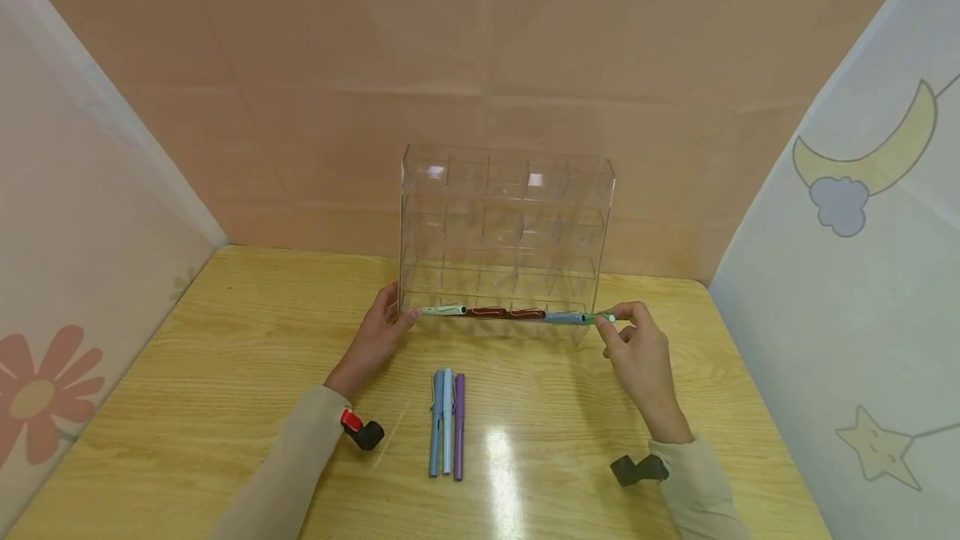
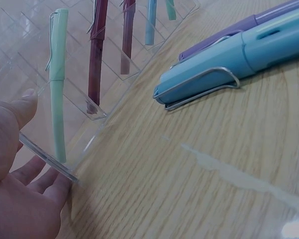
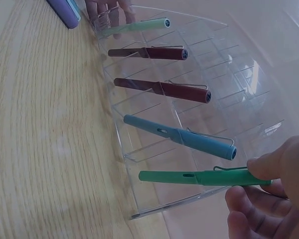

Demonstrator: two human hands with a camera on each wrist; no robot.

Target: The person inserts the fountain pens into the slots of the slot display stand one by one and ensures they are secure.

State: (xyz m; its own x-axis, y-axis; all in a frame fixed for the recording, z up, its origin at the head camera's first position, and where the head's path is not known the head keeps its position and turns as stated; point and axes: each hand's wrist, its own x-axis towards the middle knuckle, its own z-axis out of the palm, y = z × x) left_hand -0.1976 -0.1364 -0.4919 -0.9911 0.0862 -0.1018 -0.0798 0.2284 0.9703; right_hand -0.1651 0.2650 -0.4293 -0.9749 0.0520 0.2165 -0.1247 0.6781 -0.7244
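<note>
A clear acrylic pen rack [image 1: 501, 267] with several tiers of compartments stands upright on the table. My left hand [image 1: 372, 344] grips its lower left side, thumb in front and fingers behind the panel edge. On the right, my right hand [image 1: 643, 357] pinches the cap end of a green pen [image 3: 189, 177] between thumb and fingers, its barrel lying in the rightmost bottom compartment. Along the same bottom row sit a pale green pen [image 1: 444, 310], two dark red pens [image 3: 164, 53] and a blue pen [image 3: 179, 137], all slanting with their caps up.
In front of the rack lie a blue pen [image 1: 436, 432], a light blue pen [image 1: 447, 423] and a purple pen [image 1: 459, 432], side by side on the wooden table [image 1: 247, 373]. Behind the rack hangs a plain tan backdrop [image 1: 322, 107]; patterned cloth walls flank both sides.
</note>
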